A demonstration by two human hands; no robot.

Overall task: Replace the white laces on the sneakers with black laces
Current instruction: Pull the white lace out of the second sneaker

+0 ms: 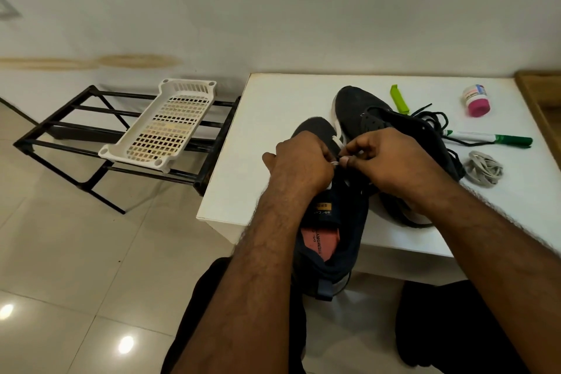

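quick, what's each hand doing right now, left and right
Left hand: fingers curled, pinching the white lace on the near sneaker.
Right hand: fingertips pinching the same white lace.

arms: bare, hairy, no sleeves | legs: black trousers (440, 328) | wrists: no watch or rings visible

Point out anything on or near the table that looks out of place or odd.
The near sneaker overhangs the white table edge, its heel off the surface. The small jar with the pink cap lies on its side. A yellowish stain streaks the wall.
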